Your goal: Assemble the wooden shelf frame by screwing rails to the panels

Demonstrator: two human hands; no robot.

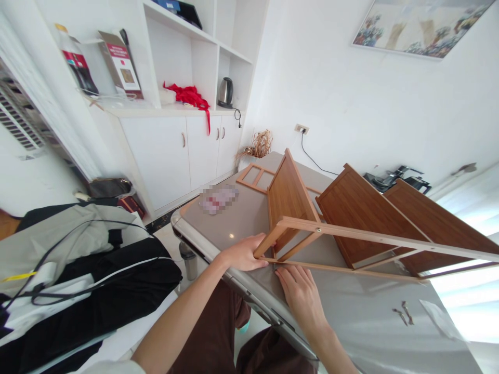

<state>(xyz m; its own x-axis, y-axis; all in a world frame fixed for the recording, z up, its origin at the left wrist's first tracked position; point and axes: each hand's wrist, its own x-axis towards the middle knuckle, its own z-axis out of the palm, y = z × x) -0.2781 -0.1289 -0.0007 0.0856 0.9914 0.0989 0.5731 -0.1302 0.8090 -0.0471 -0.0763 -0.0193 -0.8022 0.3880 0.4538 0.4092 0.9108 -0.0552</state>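
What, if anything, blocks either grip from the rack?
Nothing visible. The left grip holds the rack at its end corner; the right grip is right by the lower rail, fingertip contact unclear. The metal pieces lie off to the right, out of the way.

White open-shelved cabinet [159,150]
In it we see a rounded silver-and-black kettle [225,93] and crumpled red fabric [189,95]; on the white wall [327,88], a rectangular floral picture [417,27].

Shelf rack [364,221] on table [358,311]
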